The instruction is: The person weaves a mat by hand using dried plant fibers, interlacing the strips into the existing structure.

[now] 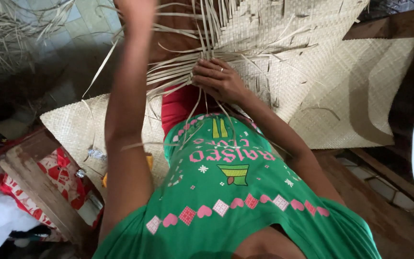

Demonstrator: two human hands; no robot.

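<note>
Currently, in the head view, I see the right hand (219, 79) flat, fingers extended, pressing loose pale strips (173, 76) at the unfinished edge of the woven mat (341, 91) over the lap. The left hand (137, 9) is raised high, partly cropped; I cannot tell its grip.

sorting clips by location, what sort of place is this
Probably a home weaving spot, worked on the floor. A half-woven straw mat lies spread out, loose strips fan from its unfinished edge, and a heap of dry straw lies on the tiled floor.
</note>
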